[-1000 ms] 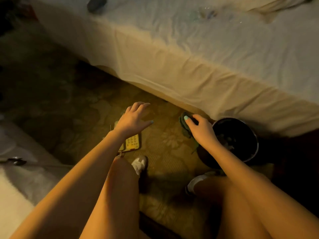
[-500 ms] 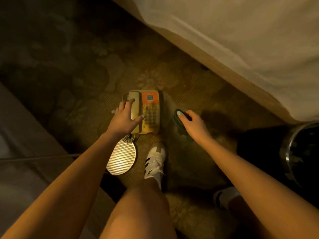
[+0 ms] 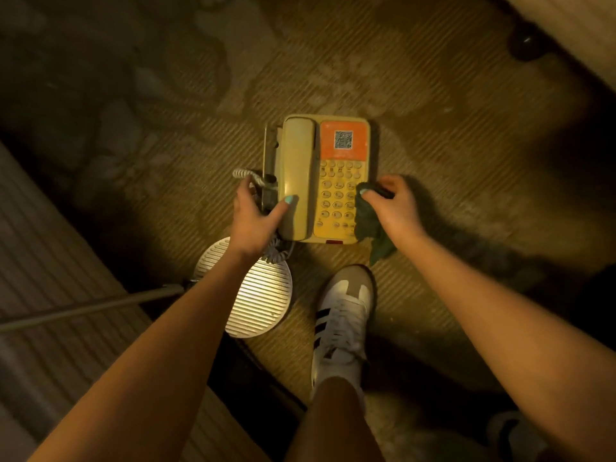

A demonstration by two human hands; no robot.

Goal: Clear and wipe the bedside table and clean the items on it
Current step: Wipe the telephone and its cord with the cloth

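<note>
Both hands have closed in on the telephone (image 3: 336, 181) since 0.5 s ago: the right hand (image 3: 395, 208), then apart from it at its right, now lies against the keypad's right edge, and the left hand (image 3: 253, 218) has slid off the top of the handset (image 3: 296, 175) to the phone's left flank.

Nearest, 1 white shoe (image 3: 343, 315) with dark stripes stands on the carpet (image 3: 466, 161). Just left of it lies a round ribbed disc (image 3: 256, 295), partly hidden under the left forearm, and a grey rod (image 3: 83, 308) runs from the disc's left side toward the left edge of the view. A coiled cord (image 3: 276, 251) lies between the disc and the telephone.

Beyond that, the left hand grips the telephone, thumb laid across the lower handset and fingers curled down the left side by the cord. The right hand's fingers are bunched round a dark green cloth (image 3: 366, 221), pressing it on the right-hand keys; a tail of cloth hangs off the near corner.

The telephone sits flat on the carpet, handset in its cradle, an orange panel with a square code label at its far end. Farthest, at top right, runs the pale edge of a bed (image 3: 566, 21).
</note>
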